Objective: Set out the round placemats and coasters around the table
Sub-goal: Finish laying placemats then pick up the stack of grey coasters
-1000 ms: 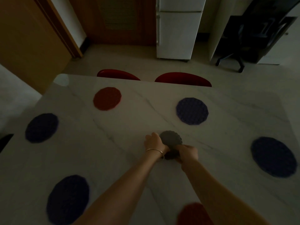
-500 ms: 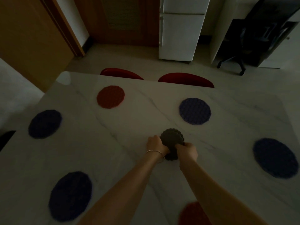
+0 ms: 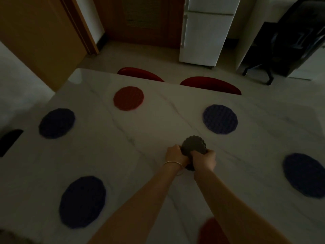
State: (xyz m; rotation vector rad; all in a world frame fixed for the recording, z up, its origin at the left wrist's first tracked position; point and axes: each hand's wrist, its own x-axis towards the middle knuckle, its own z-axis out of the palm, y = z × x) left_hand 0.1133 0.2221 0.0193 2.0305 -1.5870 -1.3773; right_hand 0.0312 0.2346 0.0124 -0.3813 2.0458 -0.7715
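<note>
Both hands hold a stack of dark grey scalloped coasters (image 3: 193,144) over the middle of the white marble table (image 3: 158,131). My left hand (image 3: 174,154) grips its left side, my right hand (image 3: 204,160) its right side. Round placemats lie around the table: a red one (image 3: 128,98) at the far left, a blue one (image 3: 220,119) at the far right, dark blue ones at the left (image 3: 56,123), near left (image 3: 82,201) and right edge (image 3: 304,175). Another red placemat (image 3: 209,231) is partly hidden under my right forearm.
Two red chair backs (image 3: 140,73) (image 3: 211,84) stand at the table's far edge. Beyond are a white fridge (image 3: 205,32), a wooden door (image 3: 144,18) and a black office chair (image 3: 290,41). A dark object (image 3: 9,141) sits at the left edge.
Both hands have stayed closed on the coaster stack in the middle of the table. The stack has tilted up slightly. The view has shifted a little.
</note>
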